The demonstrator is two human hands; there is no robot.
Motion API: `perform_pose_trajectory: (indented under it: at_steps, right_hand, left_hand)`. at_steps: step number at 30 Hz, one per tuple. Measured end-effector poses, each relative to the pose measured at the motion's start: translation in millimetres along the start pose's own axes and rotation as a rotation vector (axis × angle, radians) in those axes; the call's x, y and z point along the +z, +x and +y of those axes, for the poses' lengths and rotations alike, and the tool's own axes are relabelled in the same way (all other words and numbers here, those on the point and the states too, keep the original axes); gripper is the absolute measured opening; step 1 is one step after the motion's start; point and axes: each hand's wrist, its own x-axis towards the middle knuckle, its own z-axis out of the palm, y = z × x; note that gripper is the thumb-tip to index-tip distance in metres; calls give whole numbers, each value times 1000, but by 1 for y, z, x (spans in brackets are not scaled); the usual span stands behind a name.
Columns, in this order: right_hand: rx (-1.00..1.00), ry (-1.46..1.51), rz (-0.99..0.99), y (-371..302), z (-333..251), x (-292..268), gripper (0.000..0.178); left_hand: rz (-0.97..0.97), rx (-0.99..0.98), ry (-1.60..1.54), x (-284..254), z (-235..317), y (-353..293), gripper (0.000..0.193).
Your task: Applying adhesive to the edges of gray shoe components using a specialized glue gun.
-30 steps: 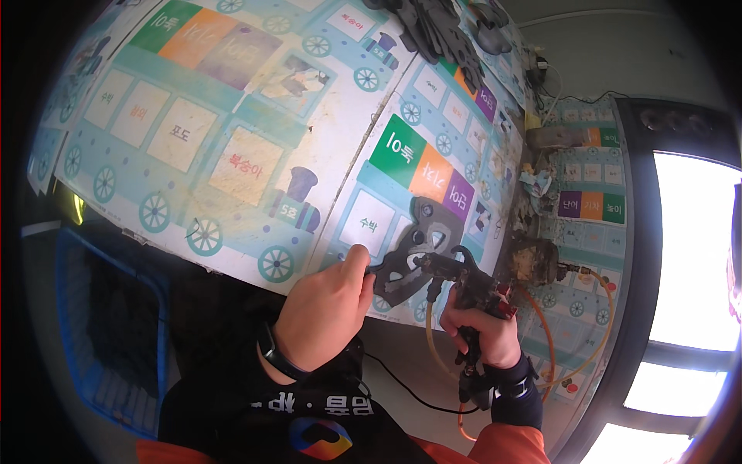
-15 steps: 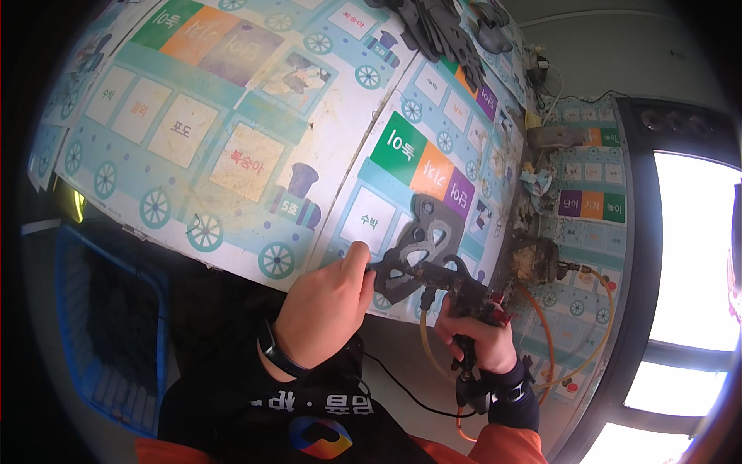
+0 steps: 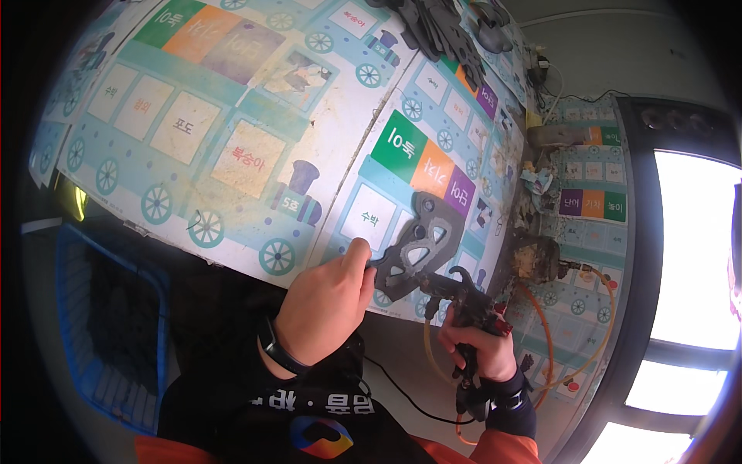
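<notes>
From my head view, the only one there is, my left hand (image 3: 325, 313) sits below the centre of the frame, its fingers clamped on the left end of a flat grey piece (image 3: 405, 249) with cut-outs. My thumb lies along that near edge; I judge that I pinch there to steady the piece and leave its face open. The piece is at the centre of the frame, over the front of the bench (image 3: 328, 147), whose cover of printed train sheets probably spares the surface underneath.

My right hand (image 3: 485, 344), right of centre and lower, has its fingers wrapped around the grip of a dirty black gun-shaped tool (image 3: 464, 301). Its nose points left, toward the lower edge of the piece, likely so that I can work close to the rim. A pale yellow hose (image 3: 427, 340) hangs beneath the nose, and an orange hose (image 3: 549, 332) loops on the right. More grey pieces (image 3: 440, 39) lie heaped at the top of the frame, perhaps parked there for space.

Much is hard to make out. My left fingertips are hidden under the piece, and I cannot tell whether its far part rests on the bench or hangs just above. The nose overlaps the edge, so touching or apart is unclear. My grip hides the trigger. The heap is cut off by the upper edge, and the inside of the blue basket (image 3: 68, 309) at lower left is too dark to read.
</notes>
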Motion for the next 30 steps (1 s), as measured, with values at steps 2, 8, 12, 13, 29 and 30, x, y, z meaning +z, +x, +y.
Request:
perform_pose_trajectory:
  at_steps: [2, 8, 12, 13, 29, 30]
  right_hand:
    - [-2, 2, 0, 1, -2, 1, 13]
    - [-30, -7, -22, 4, -6, 7, 15]
    - [-37, -23, -47, 6, -8, 10, 16]
    - [-37, -28, -41, 7, -9, 10, 16]
    - [8, -52, -91, 3, -6, 24, 8]
    - [18, -73, -83, 3, -4, 24, 8]
  left_hand:
    - [-7, -8, -1, 0, 0, 0, 21]
    - [21, 7, -3, -3, 2, 1, 20]
    - [-53, 0, -17, -6, 3, 1, 19]
    - [-56, 1, -20, -7, 3, 1, 19]
    - [-77, 0, -9, -9, 5, 2, 18]
    - [-82, -3, -12, -9, 4, 2, 18]
